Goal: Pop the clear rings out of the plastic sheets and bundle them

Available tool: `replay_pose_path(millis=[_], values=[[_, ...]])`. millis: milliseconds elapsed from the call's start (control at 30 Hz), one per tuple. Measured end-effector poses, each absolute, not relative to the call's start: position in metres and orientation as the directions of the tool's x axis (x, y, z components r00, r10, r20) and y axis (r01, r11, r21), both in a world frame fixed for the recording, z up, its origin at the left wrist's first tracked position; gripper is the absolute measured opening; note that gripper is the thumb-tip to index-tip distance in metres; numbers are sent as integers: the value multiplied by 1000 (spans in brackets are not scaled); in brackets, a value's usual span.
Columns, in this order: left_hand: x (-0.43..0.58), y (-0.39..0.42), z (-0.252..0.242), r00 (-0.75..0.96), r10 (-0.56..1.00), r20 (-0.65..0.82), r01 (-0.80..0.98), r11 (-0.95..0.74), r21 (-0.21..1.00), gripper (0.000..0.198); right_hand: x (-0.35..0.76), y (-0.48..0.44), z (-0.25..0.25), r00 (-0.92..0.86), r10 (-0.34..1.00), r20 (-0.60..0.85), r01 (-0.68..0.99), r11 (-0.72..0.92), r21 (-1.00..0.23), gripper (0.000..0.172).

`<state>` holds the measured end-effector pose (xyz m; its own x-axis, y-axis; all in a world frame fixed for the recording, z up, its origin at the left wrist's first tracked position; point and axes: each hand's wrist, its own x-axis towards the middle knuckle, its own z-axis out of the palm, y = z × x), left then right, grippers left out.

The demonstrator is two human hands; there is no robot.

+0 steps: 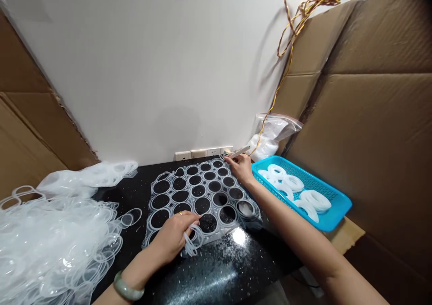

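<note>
A translucent silicone sheet (202, 195) punched with several round holes lies flat on the black speckled table (216, 269). My left hand (173, 235) rests on the sheet's near edge, fingers closed on a small bunch of clear silicone rings (193, 242). My right hand (240, 168) reaches to the sheet's far right corner, fingers pinched around a thin whitish stick-like tool (239, 152) that points toward the wall. A green bangle (127, 289) sits on my left wrist.
A heap of clear punched sheets and rings (50, 246) fills the left side. A blue basket (332, 217) with stacks of white rings stands at the right. A plastic bag (273, 132), wall sockets (202, 153), a yellow cord (297, 21) and cardboard panels (371, 129) surround the table.
</note>
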<state>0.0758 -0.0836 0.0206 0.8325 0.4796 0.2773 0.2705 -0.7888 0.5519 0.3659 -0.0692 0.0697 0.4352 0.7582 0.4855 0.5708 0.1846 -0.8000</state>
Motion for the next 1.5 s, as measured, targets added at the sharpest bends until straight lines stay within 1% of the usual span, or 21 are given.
replay_pose_path(millis=[67,100,167,200,267,367,433,500,567,600,633,700,733,800,867,900,933,1067,1167,1333,1500], values=[[76,-82,27,800,538,268,264,-715,647,25,359,-74,69,340,908,244,297,142,-944,32],[77,-81,31,768,580,271,244,-656,714,25,354,-78,67,253,958,133,158,95,-983,32],[79,-79,38,685,675,274,156,-503,850,24,340,-87,65,70,997,-20,-72,-15,-997,31],[81,-78,41,641,718,269,95,-423,901,26,333,-92,65,-14,998,-66,-151,-68,-986,30],[85,-78,45,591,771,239,-20,-282,959,37,320,-101,64,-166,979,-116,-248,-155,-956,29],[92,-81,47,630,757,174,-101,-142,985,60,304,-110,65,-303,944,-130,-304,-225,-926,26],[96,-82,46,690,711,134,-84,-105,991,61,296,-114,64,-359,923,-137,-300,-253,-920,24],[97,-83,44,733,672,109,-32,-127,991,45,292,-118,63,-407,904,-129,-273,-255,-928,23],[95,-82,41,736,664,130,36,-230,973,20,292,-122,62,-447,889,-102,-225,-222,-949,23],[93,-80,40,717,675,176,69,-320,945,12,294,-122,61,-457,885,-90,-191,-197,-962,23],[90,-79,39,689,683,242,103,-423,900,11,296,-122,60,-454,887,-85,-146,-169,-975,24],[82,-76,38,636,653,411,154,-630,761,12,302,-117,57,-388,918,-84,-37,-107,-994,27],[78,-75,38,631,595,498,158,-727,668,13,305,-111,55,-324,942,-84,17,-83,-996,28],[70,-72,38,681,404,611,125,-886,446,17,310,-95,47,-172,983,-67,105,-50,-993,31],[67,-68,37,749,225,623,92,-967,239,18,311,-77,36,-65,997,-40,158,-29,-987,33],[67,-66,36,771,188,608,98,-979,179,17,309,-68,31,-42,999,-27,176,-19,-984,34],[69,-64,34,784,192,590,122,-980,156,15,308,-61,26,-32,999,-15,188,-9,-982,34],[80,-53,21,807,320,496,227,-944,240,12,299,-45,9,-49,999,3,204,13,-979,33],[87,-47,11,846,343,408,238,-928,288,10,297,-44,3,-56,998,26,208,37,-977,30],[90,-45,5,874,360,326,267,-917,298,9,300,-46,-4,-58,997,44,206,55,-977,26],[91,-49,7,873,373,315,291,-915,278,9,299,-45,-8,-57,996,65,218,76,-973,26]])
